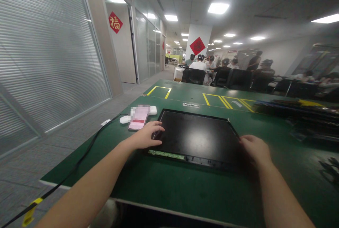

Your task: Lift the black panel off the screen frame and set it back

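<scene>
A black flat display panel (196, 129) lies screen up on the green table, with a bright reflection in its middle. A green circuit board strip (166, 155) is exposed along its near edge. My left hand (148, 135) is at the panel's left edge, thumb and fingers apart over the rim. At the opposite side, my right hand (255, 148) closes on the right edge, its fingertips partly hidden. A phone (138, 119) with a lit pink screen rests beyond my left hand, on top of a white object (124, 119).
Yellow tape outlines (217, 100) mark the far part of the green table (190, 189). Dark flat parts (293, 109) are stacked at the right, with dark cables (331, 171) nearer. A black cord (90, 146) crosses the left edge. Several people sit beyond.
</scene>
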Available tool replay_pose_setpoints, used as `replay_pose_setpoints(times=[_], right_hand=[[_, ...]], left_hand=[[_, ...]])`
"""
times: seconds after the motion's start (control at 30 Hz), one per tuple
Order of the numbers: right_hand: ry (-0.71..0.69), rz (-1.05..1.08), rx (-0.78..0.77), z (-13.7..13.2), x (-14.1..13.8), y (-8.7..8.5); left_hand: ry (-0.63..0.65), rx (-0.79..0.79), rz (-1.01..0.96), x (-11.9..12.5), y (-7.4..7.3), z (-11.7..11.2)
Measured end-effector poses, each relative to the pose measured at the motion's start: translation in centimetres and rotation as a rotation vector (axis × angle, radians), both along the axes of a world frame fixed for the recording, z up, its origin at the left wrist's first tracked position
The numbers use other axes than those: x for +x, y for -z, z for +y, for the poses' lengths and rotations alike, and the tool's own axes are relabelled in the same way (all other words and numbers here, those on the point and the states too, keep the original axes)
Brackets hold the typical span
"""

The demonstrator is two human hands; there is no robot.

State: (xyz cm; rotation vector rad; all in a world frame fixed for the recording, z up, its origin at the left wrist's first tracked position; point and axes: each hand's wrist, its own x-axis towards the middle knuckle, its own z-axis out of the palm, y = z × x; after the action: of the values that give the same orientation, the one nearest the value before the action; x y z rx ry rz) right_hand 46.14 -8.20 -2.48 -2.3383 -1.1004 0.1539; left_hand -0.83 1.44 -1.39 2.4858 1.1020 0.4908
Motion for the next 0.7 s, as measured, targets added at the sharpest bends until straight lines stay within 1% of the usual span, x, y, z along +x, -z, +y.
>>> replay_pose_setpoints(times=[0.07,0.13,0.23,0.37,0.53,0.7], right_hand=[[-0.040,-0.007,0.034,-0.1,-0.6,-0.3],[-0.115,0.010,0.074,-0.1,-1.3,-0.5],[-0.241,0.030,0.104,-0.1,-1.9,-0.4],[-0.354,0.011,0.049,0.3,-1.8,0.3],[-0.358,-0.002,0.027,0.5,-1.1,1.0],[-0.359,0.007,0.027,0.5,-1.2,0.8]], left_hand=[[0.096,-0.039,0.025,-0.3,-0.4,-0.1],[0.155,-0.073,0.039,-0.3,-0.7,-0.2],[0.193,-0.079,0.057,-0.4,-1.1,-0.3],[0.197,-0.051,0.067,-0.6,-1.2,0.0],[0.230,-0.007,0.061,-0.6,-0.9,0.1],[0.254,0.022,0.042,-0.5,-0.7,0.1]])
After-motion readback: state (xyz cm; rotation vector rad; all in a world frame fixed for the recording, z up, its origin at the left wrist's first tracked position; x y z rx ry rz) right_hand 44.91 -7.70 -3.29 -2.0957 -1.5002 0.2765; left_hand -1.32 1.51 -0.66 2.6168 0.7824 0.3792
